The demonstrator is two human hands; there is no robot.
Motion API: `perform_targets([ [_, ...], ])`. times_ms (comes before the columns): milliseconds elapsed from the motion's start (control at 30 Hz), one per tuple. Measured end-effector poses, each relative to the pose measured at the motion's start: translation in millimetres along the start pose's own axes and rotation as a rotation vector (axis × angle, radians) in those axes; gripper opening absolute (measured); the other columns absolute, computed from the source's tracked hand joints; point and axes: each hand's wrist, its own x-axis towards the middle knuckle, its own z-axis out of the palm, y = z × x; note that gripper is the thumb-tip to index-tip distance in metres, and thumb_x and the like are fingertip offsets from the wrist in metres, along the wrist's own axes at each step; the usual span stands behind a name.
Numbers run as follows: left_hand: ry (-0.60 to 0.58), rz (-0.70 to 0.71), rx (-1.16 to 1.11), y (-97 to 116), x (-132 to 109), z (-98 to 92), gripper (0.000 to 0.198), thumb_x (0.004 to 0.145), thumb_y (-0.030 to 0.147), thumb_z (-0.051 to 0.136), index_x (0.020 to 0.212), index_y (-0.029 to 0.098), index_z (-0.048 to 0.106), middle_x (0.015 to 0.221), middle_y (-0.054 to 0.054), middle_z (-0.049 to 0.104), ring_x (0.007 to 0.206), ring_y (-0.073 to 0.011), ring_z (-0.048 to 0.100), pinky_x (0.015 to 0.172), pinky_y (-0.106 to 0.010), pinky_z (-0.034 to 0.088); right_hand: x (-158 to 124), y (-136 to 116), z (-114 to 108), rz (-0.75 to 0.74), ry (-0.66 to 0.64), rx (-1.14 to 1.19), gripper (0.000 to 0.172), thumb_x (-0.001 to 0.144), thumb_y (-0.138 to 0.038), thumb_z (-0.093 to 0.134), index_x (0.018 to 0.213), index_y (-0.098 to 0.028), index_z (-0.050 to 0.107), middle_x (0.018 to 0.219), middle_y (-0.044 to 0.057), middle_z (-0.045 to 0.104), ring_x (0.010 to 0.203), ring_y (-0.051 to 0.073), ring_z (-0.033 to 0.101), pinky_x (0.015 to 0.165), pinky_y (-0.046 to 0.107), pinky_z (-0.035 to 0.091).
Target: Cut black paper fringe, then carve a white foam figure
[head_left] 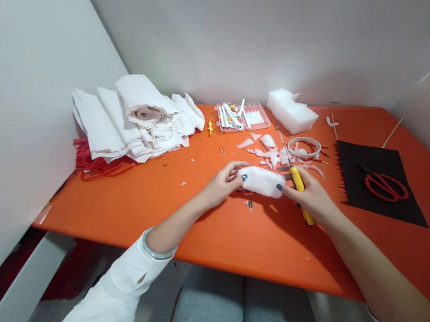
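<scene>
A small white foam block (260,182) is held between my two hands, just above the orange table (204,234). My left hand (225,181) grips its left end, thumb on the near face. My right hand (306,192) pinches its right end with the thumb and also holds a yellow-handled cutter (297,178), whose thin blade points up and away to the left. White foam scraps (274,156) lie just beyond the block. Fingers behind the block are partly hidden.
White folded sheets and a roll (142,108) lie at left over red material (87,156). Behind are a box of markers (231,116), a larger foam piece (292,110) and a tape ring (304,147). Red-handled scissors (387,187) rest on black sheet (382,163) at right.
</scene>
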Motion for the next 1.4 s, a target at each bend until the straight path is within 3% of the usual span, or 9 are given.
perform_targets([
  [333,0.039,-0.122,-0.026,1,-1,5.8,0.045,0.064,0.021,0.076,0.106,0.012,0.064,0.100,-0.008,0.070,0.087,-0.0178,0.065,0.077,-0.029,0.052,-2,-1,1,0.046,-0.027,0.027,0.047,0.072,-0.039,0.071,0.115,-0.024,0.058,0.091,0.002,0.057,0.074,0.015,0.055,0.053,0.021,0.040],
  [533,-0.025,-0.082,-0.034,3,-2,7.4,0.042,0.074,0.031,0.070,0.111,0.012,0.062,0.111,-0.012,0.067,0.096,-0.0188,0.063,0.083,-0.027,0.050,0,1,3,0.045,0.052,0.034,0.046,0.067,-0.043,0.074,0.107,-0.023,0.061,0.079,0.000,0.053,0.061,0.012,0.050,0.048,0.021,0.037],
  [667,-0.053,-0.086,-0.035,0,-2,8.4,0.044,0.076,0.036,0.068,0.112,0.013,0.060,0.111,-0.011,0.065,0.093,-0.0180,0.063,0.079,-0.026,0.050,0,0,5,0.027,0.043,0.025,0.044,0.068,-0.041,0.074,0.107,-0.023,0.061,0.081,0.000,0.056,0.064,0.013,0.052,0.050,0.022,0.039],
  [800,0.073,-0.093,-0.033,-1,1,5.1,0.042,0.069,0.035,0.074,0.103,0.013,0.061,0.097,-0.006,0.066,0.083,-0.0156,0.062,0.072,-0.025,0.051,0,-1,3,0.010,0.031,0.062,0.045,0.075,-0.042,0.069,0.113,-0.023,0.055,0.093,0.003,0.063,0.072,0.015,0.057,0.054,0.023,0.042],
  [967,0.308,-0.163,-0.296,0,9,-10.2,0.041,0.065,0.036,0.077,0.092,0.014,0.056,0.090,-0.003,0.064,0.075,-0.0119,0.061,0.064,-0.023,0.053,6,2,-14,-0.028,0.224,0.123,0.030,0.084,-0.046,0.059,0.095,-0.023,0.043,0.084,0.001,0.067,0.046,0.008,0.040,0.041,0.021,0.035],
  [1067,0.416,-0.116,-0.286,1,20,-19.8,0.041,0.061,0.032,0.079,0.088,0.014,0.054,0.085,-0.001,0.063,0.073,-0.0104,0.059,0.060,-0.020,0.051,11,4,-26,-0.053,0.257,0.237,0.028,0.085,-0.048,0.058,0.093,-0.024,0.046,0.081,-0.001,0.065,0.043,0.006,0.041,0.041,0.020,0.036],
  [1167,0.431,-0.102,-0.300,7,34,-25.7,0.037,0.062,0.030,0.077,0.087,0.014,0.055,0.088,-0.002,0.062,0.075,-0.0109,0.059,0.059,-0.020,0.052,17,9,-31,0.050,0.290,0.437,0.032,0.085,-0.052,0.054,0.098,-0.023,0.056,0.076,-0.001,0.062,0.048,0.008,0.050,0.046,0.021,0.043],
  [1267,0.415,-0.079,-0.323,13,45,-30.1,0.032,0.065,0.029,0.075,0.087,0.014,0.056,0.088,-0.002,0.062,0.075,-0.0108,0.059,0.060,-0.020,0.053,21,13,-30,0.236,0.226,0.652,0.029,0.084,-0.049,0.057,0.089,-0.020,0.059,0.063,-0.002,0.055,0.046,0.008,0.046,0.042,0.019,0.041],
  [1400,0.455,-0.069,-0.332,6,47,-36.7,0.030,0.067,0.028,0.074,0.086,0.014,0.055,0.088,-0.002,0.062,0.076,-0.0105,0.060,0.060,-0.019,0.054,20,11,-26,0.294,0.180,0.680,0.024,0.079,-0.041,0.064,0.081,-0.018,0.055,0.065,-0.001,0.056,0.048,0.007,0.048,0.042,0.018,0.040],
])
